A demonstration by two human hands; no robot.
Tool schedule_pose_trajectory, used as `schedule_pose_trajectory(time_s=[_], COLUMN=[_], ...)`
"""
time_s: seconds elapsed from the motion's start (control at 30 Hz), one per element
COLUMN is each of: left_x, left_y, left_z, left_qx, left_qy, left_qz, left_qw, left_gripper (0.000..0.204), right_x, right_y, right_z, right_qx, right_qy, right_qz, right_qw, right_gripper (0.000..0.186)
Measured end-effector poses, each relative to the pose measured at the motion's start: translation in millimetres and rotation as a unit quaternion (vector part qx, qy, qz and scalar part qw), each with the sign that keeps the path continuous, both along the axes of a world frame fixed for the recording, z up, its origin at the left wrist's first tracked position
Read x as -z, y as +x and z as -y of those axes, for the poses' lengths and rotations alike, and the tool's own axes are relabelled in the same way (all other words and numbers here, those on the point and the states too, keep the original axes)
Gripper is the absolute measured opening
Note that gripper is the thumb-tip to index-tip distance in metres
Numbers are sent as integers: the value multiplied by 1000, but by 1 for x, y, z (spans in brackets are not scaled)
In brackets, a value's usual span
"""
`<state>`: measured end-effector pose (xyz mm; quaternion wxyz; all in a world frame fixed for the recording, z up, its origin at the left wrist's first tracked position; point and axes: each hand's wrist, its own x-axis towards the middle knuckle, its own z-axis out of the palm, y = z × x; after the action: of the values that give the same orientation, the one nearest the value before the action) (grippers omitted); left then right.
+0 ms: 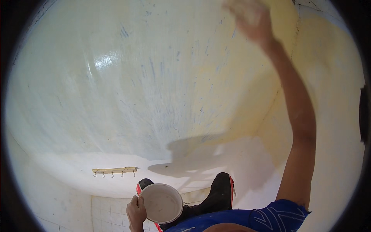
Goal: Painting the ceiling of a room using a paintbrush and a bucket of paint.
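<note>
A round white bucket [162, 203] is at the lower middle, tilted so that its pale inside shows. My left hand [136, 213] is closed on its left rim, thumb over the edge. At the upper right my right arm stretches up toward the wall [166, 81], which is patchy with pale grey and yellowish wash and blue streaks. My right hand [253, 21] is smeared by motion near the top edge. Whether it holds anything or touches the wall is not visible.
A yellow strip with several metal hooks [115, 170] is fixed low on the wall. My dark shoes with red edges [222, 189] show beside the bucket. A wall corner runs down the right, with a dark object [363, 116] at the rim. Pale floor tiles [108, 214] lie below.
</note>
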<state>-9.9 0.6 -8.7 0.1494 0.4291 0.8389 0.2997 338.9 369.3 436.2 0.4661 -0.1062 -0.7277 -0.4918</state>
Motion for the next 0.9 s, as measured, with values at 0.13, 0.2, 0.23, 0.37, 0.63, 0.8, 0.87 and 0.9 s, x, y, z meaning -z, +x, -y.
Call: schedule_pose_trajectory(time_s=[0.13, 0.2, 0.23, 0.37, 0.63, 0.8, 0.87, 0.9], left_x=[-2, 4, 1, -7, -4, -4, -4, -4], left_y=[5, 3, 3, 7, 4, 8, 8, 7], left_z=[-3, -11, -10, -11, 3, 1, 0, -2], left_qx=[10, 45, 43, 38, 23, 22, 22, 24], left_qy=[19, 74, 68, 43, 43, 43, 44, 49], left_qz=[12, 2, 0, 8, 10, 24, 23, 21], left_qw=[1000, 996, 997, 998, 999, 999, 999, 998], left_gripper=[41, 43, 43, 39, 39, 38, 38, 38], right_x=[165, 246, 261, 471, 546, 474, 451, 444], right_y=[16, 27, 5, 10, 15, 50, 36, 29], right_z=[0, 14, 38, 74, 144, 127, 139, 140], right_qx=[-318, -323, -242, -375, -500, -571, -541, -513], right_qy=[-521, -641, -367, -673, -602, -611, -636, -658], right_qz=[-63, -128, -65, -364, -621, -530, -532, -532], right_qw=[790, 684, 896, 523, 36, 137, 138, 142], right_gripper=[50, 42, 22, 13, 8, 9, 10, 12])
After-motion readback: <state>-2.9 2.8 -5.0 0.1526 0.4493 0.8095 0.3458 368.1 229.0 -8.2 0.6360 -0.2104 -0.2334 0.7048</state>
